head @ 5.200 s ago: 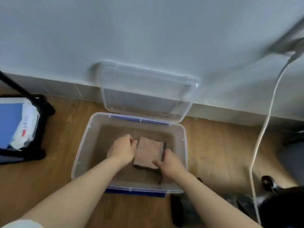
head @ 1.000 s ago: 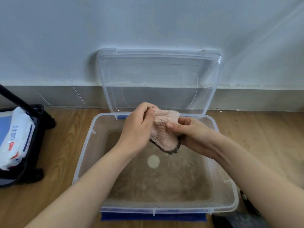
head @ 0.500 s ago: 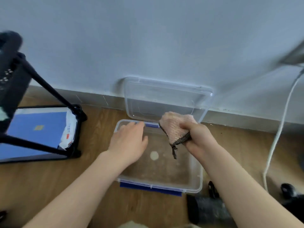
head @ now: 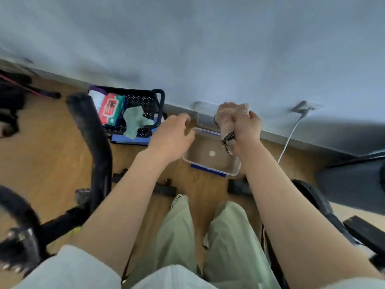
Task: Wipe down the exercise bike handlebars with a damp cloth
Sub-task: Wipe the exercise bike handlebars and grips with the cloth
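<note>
Cloth [head: 230, 119], pink and bunched, sits in the right hand [head: 245, 130] at upper centre of the frame, fingers pressed tight around it. A moment ago both hands wrung it over the clear water tub [head: 210, 161]; now the left hand [head: 173, 136] has let go, fingers loosely spread and empty. The view has risen: the person stands, tub low on the floor. A black handlebar [head: 91, 132] appears at left, blurred. Judged from this, wetting is done and wiping comes next.

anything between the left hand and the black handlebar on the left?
In the head view, only bare wood floor shows between the left hand and the handlebar. The black basket sits just above that stretch.
</note>
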